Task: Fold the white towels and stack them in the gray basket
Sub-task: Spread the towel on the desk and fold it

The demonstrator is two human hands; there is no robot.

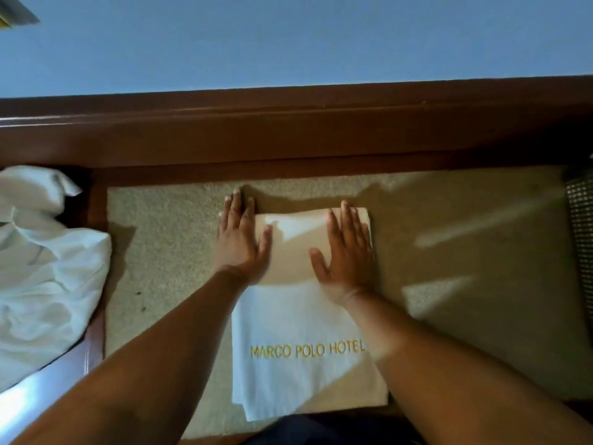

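Beige carpeted surface (167, 252) bearing white gold-lettered towel (298, 332), part-folded, pressed flat under left hand (239, 236) and right hand (348, 248), fingers (345, 216) straight, nearly together. Crumpled white towel heap (48, 268) yet to fold; gray woven basket (581, 220) at right edge, contents hidden.

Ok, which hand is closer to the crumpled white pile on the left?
Left. The left hand presses the left edge of the folded towel, toward the crumpled pile; the right hand lies flat farther right.

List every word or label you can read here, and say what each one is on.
"MARCO POLO HOTEL": in gold letters on the near half of the white towel.
No other writing shows in this view.
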